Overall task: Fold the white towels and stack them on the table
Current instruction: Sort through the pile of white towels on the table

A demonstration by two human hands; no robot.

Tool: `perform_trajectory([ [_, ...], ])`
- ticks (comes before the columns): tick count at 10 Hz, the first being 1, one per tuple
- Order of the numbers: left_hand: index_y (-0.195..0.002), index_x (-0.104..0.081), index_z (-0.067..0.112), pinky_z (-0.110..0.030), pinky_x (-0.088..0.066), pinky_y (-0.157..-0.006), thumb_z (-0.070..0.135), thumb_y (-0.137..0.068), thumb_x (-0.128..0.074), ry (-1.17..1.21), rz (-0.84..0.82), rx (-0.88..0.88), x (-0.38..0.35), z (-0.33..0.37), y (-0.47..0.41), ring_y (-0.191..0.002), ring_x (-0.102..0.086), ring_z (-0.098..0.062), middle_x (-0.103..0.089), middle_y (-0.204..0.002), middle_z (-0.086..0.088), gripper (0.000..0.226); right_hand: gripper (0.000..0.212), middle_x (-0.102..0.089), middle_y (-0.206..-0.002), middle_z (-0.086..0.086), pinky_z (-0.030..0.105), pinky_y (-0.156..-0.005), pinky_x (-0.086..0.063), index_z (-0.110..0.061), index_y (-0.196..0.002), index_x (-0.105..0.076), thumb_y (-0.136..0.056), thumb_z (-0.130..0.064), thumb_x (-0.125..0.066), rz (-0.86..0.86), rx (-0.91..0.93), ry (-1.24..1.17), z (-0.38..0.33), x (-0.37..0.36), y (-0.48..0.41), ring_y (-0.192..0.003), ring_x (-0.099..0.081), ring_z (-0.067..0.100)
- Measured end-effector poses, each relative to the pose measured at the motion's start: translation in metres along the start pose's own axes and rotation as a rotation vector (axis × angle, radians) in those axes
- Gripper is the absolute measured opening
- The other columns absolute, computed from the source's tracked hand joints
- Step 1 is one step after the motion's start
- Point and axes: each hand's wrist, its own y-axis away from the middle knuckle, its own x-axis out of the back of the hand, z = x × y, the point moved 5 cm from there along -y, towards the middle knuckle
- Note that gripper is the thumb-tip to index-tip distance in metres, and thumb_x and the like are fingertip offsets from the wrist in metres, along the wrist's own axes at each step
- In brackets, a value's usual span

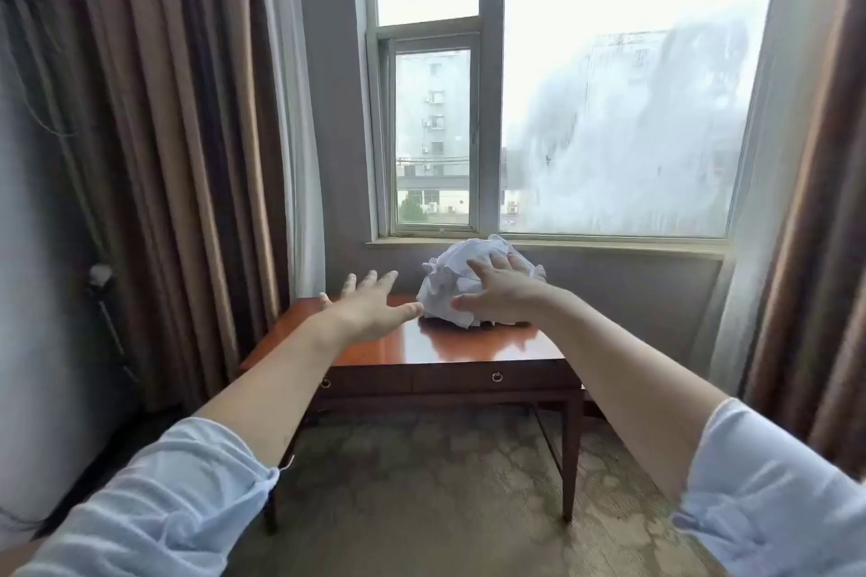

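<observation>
A crumpled heap of white towels (452, 283) lies at the far right of a glossy reddish wooden table (440, 347), close under the window sill. My right hand (499, 290) lies on the heap with its fingers spread over the cloth. My left hand (370, 307) hovers over the table just left of the heap, fingers straight and spread, its thumb pointing at the towels and holding nothing. Both arms are stretched forward in light blue sleeves.
Two drawers with ring pulls (496, 376) run along the table's front. Brown curtains (154, 145) hang close on the left and on the right (815, 211). A window (609, 108) and its sill are behind the table. Patterned carpet (421, 497) covers the floor in front.
</observation>
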Motion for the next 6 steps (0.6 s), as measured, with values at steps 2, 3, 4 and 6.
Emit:
perform_trajectory([
  [2, -0.157, -0.004, 0.036, -0.06, 0.004, -0.119, 0.069, -0.093, -0.04, -0.031, 0.001, -0.023, -0.006, -0.001, -0.01, -0.152, 0.011, -0.022, 0.004, -0.166, 0.003, 0.08, 0.085, 0.011, -0.166, 0.001, 0.061, -0.117, 0.007, -0.037, -0.156, -0.004, -0.089, -0.063, -0.048, 0.014, 0.025, 0.02, 0.001, -0.005, -0.004, -0.15, 0.019, 0.027],
  [3, -0.157, -0.005, 0.036, -0.059, 0.003, -0.118, 0.069, -0.093, -0.04, -0.027, 0.012, -0.019, -0.008, -0.007, -0.024, -0.152, 0.011, -0.022, 0.004, -0.166, 0.003, 0.08, 0.085, 0.011, -0.166, 0.002, 0.06, -0.118, 0.008, -0.036, -0.157, -0.005, -0.089, -0.062, -0.048, 0.053, 0.029, 0.029, 0.008, -0.008, -0.02, -0.151, 0.018, 0.026],
  [4, -0.157, -0.005, 0.036, -0.059, 0.002, -0.118, 0.068, -0.093, -0.039, -0.017, 0.012, -0.013, -0.01, -0.013, -0.039, -0.152, 0.01, -0.022, 0.004, -0.166, 0.003, 0.079, 0.086, 0.009, -0.166, 0.002, 0.058, -0.118, 0.009, -0.035, -0.157, -0.006, -0.087, -0.063, -0.048, 0.064, 0.02, 0.019, 0.013, -0.012, -0.037, -0.151, 0.017, 0.026],
  [6, -0.157, -0.006, 0.035, -0.059, 0.002, -0.117, 0.067, -0.094, -0.037, -0.006, 0.007, -0.021, -0.01, -0.029, -0.081, -0.152, 0.009, -0.023, 0.004, -0.166, 0.002, 0.077, 0.085, 0.003, -0.166, 0.002, 0.055, -0.119, 0.006, -0.037, -0.156, -0.008, -0.087, -0.064, -0.049, 0.069, -0.001, -0.026, 0.014, -0.021, -0.079, -0.152, 0.014, 0.025],
])
